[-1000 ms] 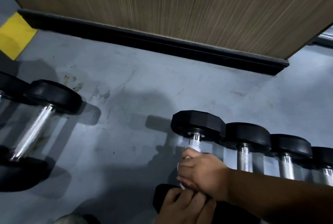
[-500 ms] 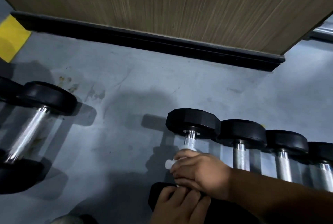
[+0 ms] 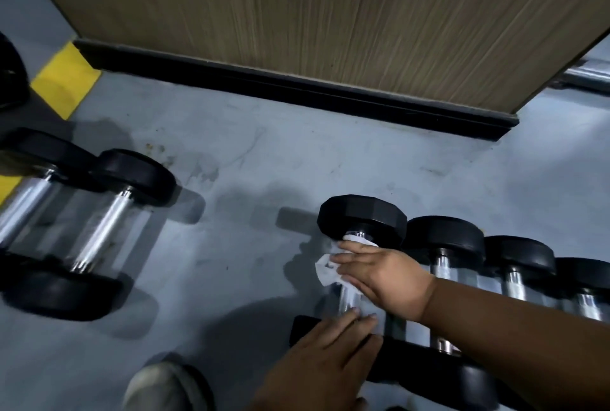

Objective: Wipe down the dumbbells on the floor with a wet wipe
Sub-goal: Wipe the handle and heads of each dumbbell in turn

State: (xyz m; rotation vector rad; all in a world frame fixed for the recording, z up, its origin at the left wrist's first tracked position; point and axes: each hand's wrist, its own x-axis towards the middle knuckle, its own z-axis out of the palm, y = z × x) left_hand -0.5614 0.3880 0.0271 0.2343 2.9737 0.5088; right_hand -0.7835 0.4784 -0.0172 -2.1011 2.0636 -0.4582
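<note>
A black hex-head dumbbell (image 3: pixel 361 215) with a chrome handle (image 3: pixel 350 300) lies on the grey floor, leftmost in a row. My right hand (image 3: pixel 386 275) reaches in from the right, its fingers wrapped over a white wet wipe (image 3: pixel 325 270) on the upper part of the handle, just below the far head. A crumpled end of the wipe sticks out to the left of my fingertips. With fingers laid flat, my left hand (image 3: pixel 323 367) rests on the dumbbell's near head (image 3: pixel 302 328).
Three more dumbbells (image 3: pixel 444 234) line up to the right. Two larger dumbbells (image 3: pixel 132 172) lie at the left. A wood panel wall (image 3: pixel 297 14) with a black baseboard (image 3: pixel 297 87) runs behind. A yellow floor marking (image 3: pixel 64 80) is far left; a shoe (image 3: pixel 155 384) is at the bottom.
My right hand has slid the wipe up the handle toward the far head, baring chrome below it. My left hand stays on the near head.
</note>
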